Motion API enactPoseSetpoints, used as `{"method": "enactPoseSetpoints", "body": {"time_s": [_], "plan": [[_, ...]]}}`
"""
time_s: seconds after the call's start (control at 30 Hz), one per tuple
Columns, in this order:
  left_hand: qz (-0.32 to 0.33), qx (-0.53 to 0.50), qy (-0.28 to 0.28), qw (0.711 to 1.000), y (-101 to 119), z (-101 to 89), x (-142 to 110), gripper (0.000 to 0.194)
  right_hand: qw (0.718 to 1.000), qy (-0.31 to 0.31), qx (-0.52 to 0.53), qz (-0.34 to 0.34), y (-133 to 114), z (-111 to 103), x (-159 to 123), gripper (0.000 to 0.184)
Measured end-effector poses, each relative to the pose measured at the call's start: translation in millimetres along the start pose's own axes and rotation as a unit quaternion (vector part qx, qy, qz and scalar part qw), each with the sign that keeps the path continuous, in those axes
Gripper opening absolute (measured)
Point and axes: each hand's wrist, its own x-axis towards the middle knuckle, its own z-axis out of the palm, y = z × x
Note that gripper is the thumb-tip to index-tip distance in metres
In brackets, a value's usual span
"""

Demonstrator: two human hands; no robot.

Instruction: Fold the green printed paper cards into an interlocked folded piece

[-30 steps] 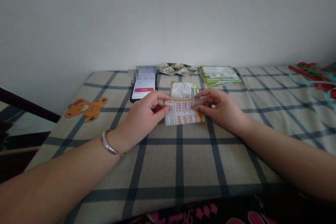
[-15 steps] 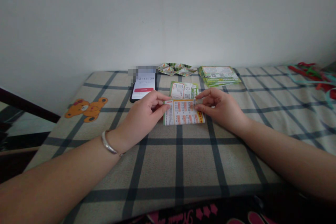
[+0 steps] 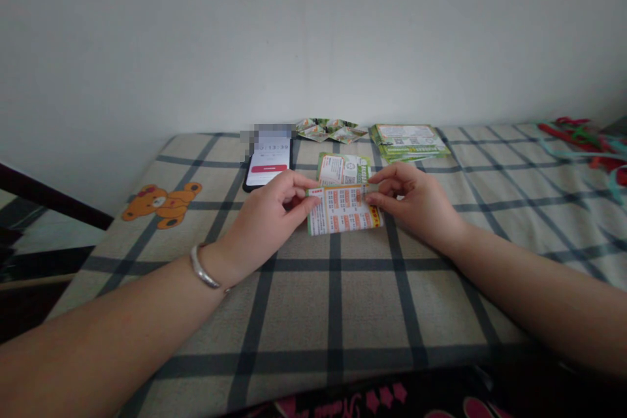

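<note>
A printed paper leaflet [image 3: 343, 212] with rows of small text and orange blocks lies in front of me. My left hand [image 3: 274, 212] pinches its left edge between thumb and fingers. On the other side, my right hand [image 3: 414, 202] grips the upper right edge the same way. Just behind it shows a green and white printed section [image 3: 337, 170] with a square code; whether it belongs to the same sheet or is a separate one, I cannot tell. Some of the fingertips are hidden behind the paper.
A phone [image 3: 267, 166] showing a timer lies behind my left hand. Folded paper pieces [image 3: 330, 130] and a stack of green leaflets [image 3: 411, 140] sit near the wall. Red and teal ribbons [image 3: 582, 137] lie at right. A bear cutout [image 3: 164, 204] rests on the checked tablecloth [image 3: 294, 307].
Both hands keep their hold on the leaflet. It has shifted very slightly, and its lower part appears tilted a little differently.
</note>
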Motion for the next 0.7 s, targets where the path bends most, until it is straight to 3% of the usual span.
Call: {"method": "enactPoseSetpoints", "body": {"time_s": [0.23, 0.4, 0.5, 0.7], "plan": [[-0.012, -0.014, 0.002, 1.0, 3.5, 0.4, 1.2, 0.021, 1.0, 0.0, -0.004, 0.003, 1.8, 1.7, 0.4, 0.027], [-0.003, 0.046, 0.001, 0.999, 6.8, -1.9, 2.4, 0.017, 0.999, -0.01, -0.045, 0.0, 0.0, -0.2, 1.9, 0.021], [0.033, 0.134, -0.007, 0.99, 8.4, -4.3, 2.7, 0.013, 0.997, -0.016, -0.077, -0.003, -1.0, -1.4, 2.8, 0.017], [0.15, 0.295, -0.009, 0.944, 7.8, -6.9, 5.0, 0.008, 0.992, -0.036, -0.121, -0.004, -1.3, -2.1, 3.9, 0.012]]}}
